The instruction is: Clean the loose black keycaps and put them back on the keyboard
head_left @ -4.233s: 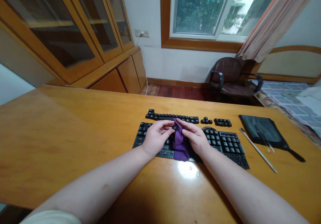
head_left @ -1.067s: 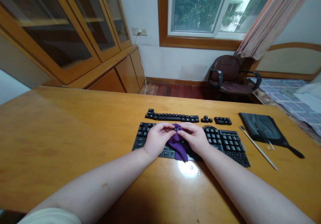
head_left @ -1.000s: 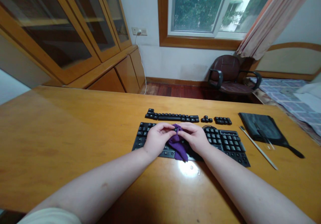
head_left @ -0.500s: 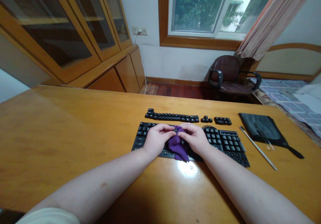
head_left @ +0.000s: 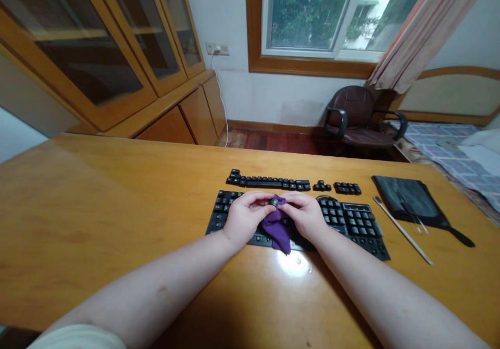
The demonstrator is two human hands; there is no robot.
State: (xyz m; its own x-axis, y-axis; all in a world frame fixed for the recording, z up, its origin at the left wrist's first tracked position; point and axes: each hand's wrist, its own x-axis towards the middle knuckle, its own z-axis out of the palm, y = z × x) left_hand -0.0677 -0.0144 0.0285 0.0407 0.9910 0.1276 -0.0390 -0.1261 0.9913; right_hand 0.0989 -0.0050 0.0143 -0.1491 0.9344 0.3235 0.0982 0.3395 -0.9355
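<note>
Both my hands meet over the middle of a black keyboard [head_left: 351, 229] on the wooden desk [head_left: 117, 203]. My left hand [head_left: 244, 220] pinches a small dark keycap [head_left: 274, 201] between thumb and fingers. My right hand [head_left: 307, 216] is closed on a purple cloth [head_left: 276, 229] that is pressed against the keycap and hangs down over the keyboard's front. A row of loose black keycaps [head_left: 269, 182] lies just beyond the keyboard.
More loose keycaps [head_left: 347, 188] lie in small groups at the back right. A black pouch [head_left: 408, 198] and a thin pale stick [head_left: 402, 229] lie at the right. A brown armchair [head_left: 357, 117] stands past the desk, with cabinets [head_left: 117, 52] to the left.
Earlier the cloth hung longer and the fingers were looser. Since then the cloth has been bunched up round the keycap; in the last half second the keycap shows again at the fingertips.
</note>
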